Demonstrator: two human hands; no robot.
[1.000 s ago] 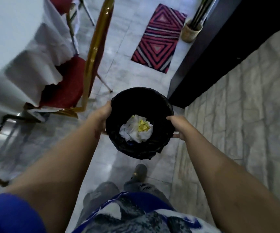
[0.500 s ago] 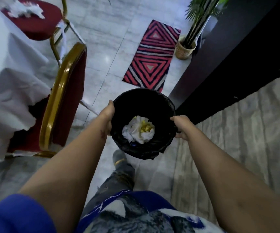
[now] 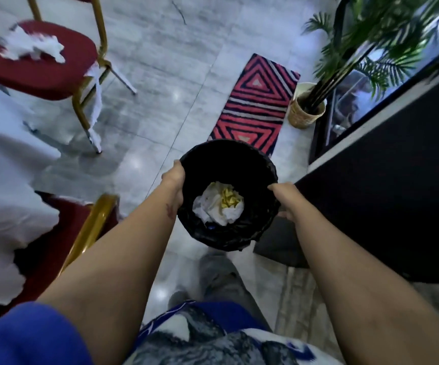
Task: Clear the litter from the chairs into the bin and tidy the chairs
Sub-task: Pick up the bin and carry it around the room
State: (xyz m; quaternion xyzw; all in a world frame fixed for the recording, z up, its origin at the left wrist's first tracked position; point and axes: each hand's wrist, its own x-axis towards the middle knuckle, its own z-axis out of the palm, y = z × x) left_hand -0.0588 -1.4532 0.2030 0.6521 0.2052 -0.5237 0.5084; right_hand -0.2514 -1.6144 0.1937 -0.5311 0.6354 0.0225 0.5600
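I carry a round bin (image 3: 228,159) lined with a black bag, held above the floor in front of me. My left hand (image 3: 175,180) grips its left rim and my right hand (image 3: 282,196) grips its right rim. Inside lie crumpled white tissue (image 3: 213,206) and a yellow scrap (image 3: 228,201). At the top left stands a red chair with gold legs (image 3: 42,75), with white crumpled litter (image 3: 34,47) on its seat and a white strip (image 3: 96,101) hanging at its leg. A second red chair with a gold back (image 3: 92,227) is close at my left.
A table under a white cloth (image 3: 5,180) fills the left edge. A red, black and white patterned rug (image 3: 257,104) lies ahead on the grey tiled floor. A potted palm in a woven basket (image 3: 305,111) stands beside a dark counter (image 3: 384,193) on the right.
I have walked forward with the bin still in both hands. The near chair slid down and left in view, and the far chair with litter came closer.
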